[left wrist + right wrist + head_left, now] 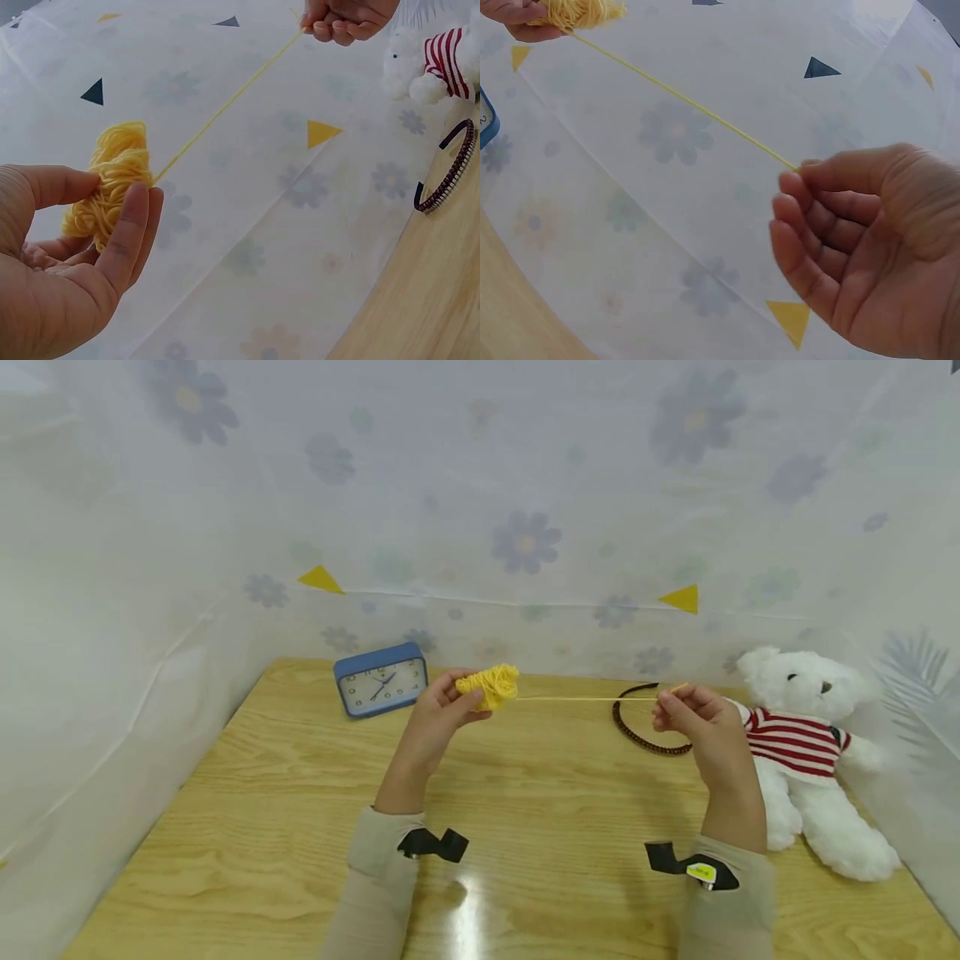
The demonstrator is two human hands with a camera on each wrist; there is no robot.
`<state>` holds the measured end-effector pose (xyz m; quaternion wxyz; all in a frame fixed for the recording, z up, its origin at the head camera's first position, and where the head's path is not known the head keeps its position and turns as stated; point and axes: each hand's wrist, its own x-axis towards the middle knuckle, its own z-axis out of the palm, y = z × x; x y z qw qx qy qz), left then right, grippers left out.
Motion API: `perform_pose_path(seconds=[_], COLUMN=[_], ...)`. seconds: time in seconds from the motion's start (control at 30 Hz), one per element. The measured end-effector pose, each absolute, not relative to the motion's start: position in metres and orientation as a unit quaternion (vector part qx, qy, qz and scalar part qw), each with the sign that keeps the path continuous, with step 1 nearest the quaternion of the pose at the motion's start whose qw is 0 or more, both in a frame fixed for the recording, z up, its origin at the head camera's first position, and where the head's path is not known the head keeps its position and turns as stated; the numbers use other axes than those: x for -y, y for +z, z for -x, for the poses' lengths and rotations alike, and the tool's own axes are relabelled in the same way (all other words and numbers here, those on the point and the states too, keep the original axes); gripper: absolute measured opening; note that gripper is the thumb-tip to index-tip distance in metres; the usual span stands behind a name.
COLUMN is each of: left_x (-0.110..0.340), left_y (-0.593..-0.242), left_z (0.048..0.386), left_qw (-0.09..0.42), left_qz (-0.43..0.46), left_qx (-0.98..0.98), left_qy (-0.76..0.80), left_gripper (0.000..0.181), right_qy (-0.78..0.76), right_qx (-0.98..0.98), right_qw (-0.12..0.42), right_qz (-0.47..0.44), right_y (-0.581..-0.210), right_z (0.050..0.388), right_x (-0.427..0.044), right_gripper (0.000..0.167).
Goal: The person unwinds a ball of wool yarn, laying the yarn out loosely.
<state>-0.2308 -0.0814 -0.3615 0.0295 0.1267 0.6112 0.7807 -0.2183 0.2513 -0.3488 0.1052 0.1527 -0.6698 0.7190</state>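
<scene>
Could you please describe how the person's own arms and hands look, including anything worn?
The left sleeve and right sleeve are plain beige, ending short of the wrists. A left black strap and right black strap sit near the cuffs; the right one bears a yellow label, its writing unreadable. The left hand and right hand are gloveless.

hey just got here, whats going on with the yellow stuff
A person's left hand holds a bundle of yellow yarn in the air, while the right hand pinches a strand near its end. The strand runs straight between the two hands and looks taut; most of the yarn is bunched in the left hand. On the wooden table are a blue clock, a dark headband and a white teddy bear, none of them held.
</scene>
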Motion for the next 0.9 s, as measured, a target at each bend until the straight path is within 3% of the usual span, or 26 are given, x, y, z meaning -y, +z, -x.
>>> perform_pose_path(seconds=[0.17, 0.27, 0.4, 0.6, 0.73, 0.9], left_x=[0.078, 0.075, 0.070, 0.060, 0.054, 0.054], left_y=[-0.358, -0.358, -0.358, -0.363, -0.365, -0.365], left_z=[0.231, 0.230, 0.228, 0.225, 0.222, 0.220], left_qw=[0.043, 0.070, 0.122, 0.186, 0.185, 0.178], left_qz=[-0.123, -0.137, -0.163, -0.212, -0.251, -0.228], left_qx=[-0.599, -0.578, -0.538, -0.470, -0.472, -0.491], left_qy=[0.790, 0.802, 0.818, 0.836, 0.824, 0.822], left_gripper=[0.031, 0.036, 0.044, 0.039, 0.029, 0.027], right_qy=[0.598, 0.550, 0.508, 0.525, 0.597, 0.637], right_qx=[0.769, 0.794, 0.822, 0.811, 0.739, 0.680], right_qw=[-0.041, -0.091, -0.092, -0.019, 0.002, -0.036], right_qz=[-0.222, -0.242, -0.240, -0.259, -0.314, -0.361], right_y=[-0.358, -0.364, -0.372, -0.373, -0.369, -0.364], right_z=[0.224, 0.229, 0.235, 0.237, 0.232, 0.224], right_x=[-0.263, -0.259, -0.240, -0.196, -0.171, -0.154], right_gripper=[0.010, 0.017, 0.024, 0.023, 0.029, 0.036])
